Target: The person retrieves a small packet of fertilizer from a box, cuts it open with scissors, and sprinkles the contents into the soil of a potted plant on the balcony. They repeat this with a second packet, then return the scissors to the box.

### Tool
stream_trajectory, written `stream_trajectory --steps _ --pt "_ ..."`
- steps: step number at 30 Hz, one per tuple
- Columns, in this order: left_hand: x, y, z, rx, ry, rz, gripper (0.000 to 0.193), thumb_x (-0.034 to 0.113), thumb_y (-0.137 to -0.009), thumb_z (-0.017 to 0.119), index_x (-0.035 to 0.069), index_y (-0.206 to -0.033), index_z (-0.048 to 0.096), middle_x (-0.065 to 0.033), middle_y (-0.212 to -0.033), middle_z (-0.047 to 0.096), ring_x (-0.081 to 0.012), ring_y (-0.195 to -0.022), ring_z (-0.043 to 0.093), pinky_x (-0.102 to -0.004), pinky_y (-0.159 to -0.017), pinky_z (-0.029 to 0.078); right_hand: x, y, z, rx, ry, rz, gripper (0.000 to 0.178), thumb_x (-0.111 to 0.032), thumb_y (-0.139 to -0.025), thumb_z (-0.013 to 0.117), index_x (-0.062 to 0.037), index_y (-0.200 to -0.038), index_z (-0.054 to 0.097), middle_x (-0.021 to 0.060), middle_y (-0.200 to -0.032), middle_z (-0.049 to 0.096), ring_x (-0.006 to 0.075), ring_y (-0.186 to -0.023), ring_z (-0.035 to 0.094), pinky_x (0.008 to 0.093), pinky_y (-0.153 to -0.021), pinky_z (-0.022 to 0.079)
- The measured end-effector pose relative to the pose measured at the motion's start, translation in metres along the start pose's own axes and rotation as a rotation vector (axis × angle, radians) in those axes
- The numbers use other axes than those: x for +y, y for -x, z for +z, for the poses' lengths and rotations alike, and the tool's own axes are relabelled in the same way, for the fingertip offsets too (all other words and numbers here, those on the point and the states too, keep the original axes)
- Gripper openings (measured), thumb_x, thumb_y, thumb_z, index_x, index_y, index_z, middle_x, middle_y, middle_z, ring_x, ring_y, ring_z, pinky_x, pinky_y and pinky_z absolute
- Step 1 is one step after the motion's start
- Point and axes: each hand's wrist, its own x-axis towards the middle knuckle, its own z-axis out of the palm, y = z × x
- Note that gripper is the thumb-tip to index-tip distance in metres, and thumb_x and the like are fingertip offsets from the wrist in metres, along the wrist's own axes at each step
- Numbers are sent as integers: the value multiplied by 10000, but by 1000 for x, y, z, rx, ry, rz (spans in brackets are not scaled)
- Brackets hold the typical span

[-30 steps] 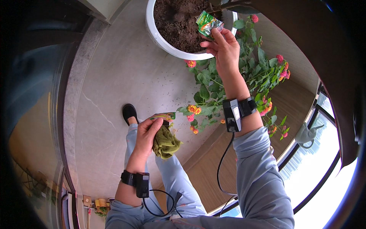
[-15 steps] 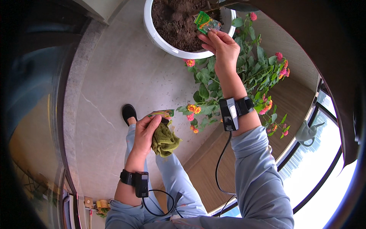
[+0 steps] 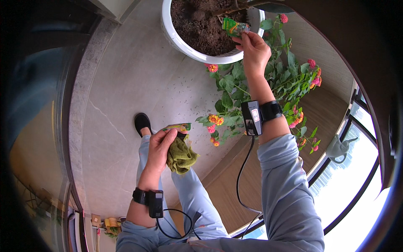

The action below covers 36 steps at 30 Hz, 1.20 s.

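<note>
My right hand (image 3: 255, 49) is stretched out over a large white plant pot (image 3: 178, 38) filled with dark soil. It pinches a small green and yellow packet (image 3: 232, 26) above the soil near the pot's right rim. My left hand (image 3: 160, 147) stays low near my knee, gripping a crumpled olive-green cloth (image 3: 181, 156) together with a second small green packet (image 3: 178, 127). Both wrists carry black strapped devices with cables.
A flowering plant (image 3: 268, 92) with orange and pink blooms spreads beside my right forearm. My black shoe (image 3: 142, 122) rests on the grey stone floor. A wooden ledge and a curved window run along the right; a grey watering can (image 3: 338, 148) sits there.
My right hand has reached farther up over the pot with the packet. My left hand with the cloth has stayed nearly still.
</note>
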Motion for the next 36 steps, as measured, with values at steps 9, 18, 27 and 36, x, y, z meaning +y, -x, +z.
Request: stream_trajectory --steps 9,18,27,36 --pt "-17 -6 -7 30 72 -65 223 183 -914 528 -8 -964 632 -66 -921 649 -97 -812 593 -227 -740 483 11 -16 -2 -18 28 -66 132 -67 -801 627 36 -881 645 57 -743 663 113 -666 645 220 -589 505" --pt "-48 -27 -19 25 116 -115 220 187 -918 523 2 -946 638 -37 -907 639 -56 -769 554 -201 -717 466 8 -25 1 42 716 -337 156 -264 -741 677 -138 -831 688 46 -737 647 194 -674 608 298 -614 472" --pt "-61 -45 -20 -41 -10 -83 228 183 -915 531 -7 -986 633 -5 -898 635 -37 -781 532 -193 -701 444 10 -39 9 -78 820 -421 132 -284 -735 656 -171 -797 686 29 -785 645 250 -737 622 339 -615 484" --pt "-66 -44 -15 -98 -110 -58 225 178 -910 532 -4 -996 634 -14 -919 634 -56 -796 548 -209 -732 452 9 -44 8 -40 742 -617 127 -240 -774 624 -147 -847 670 34 -830 625 271 -722 614 348 -619 484"
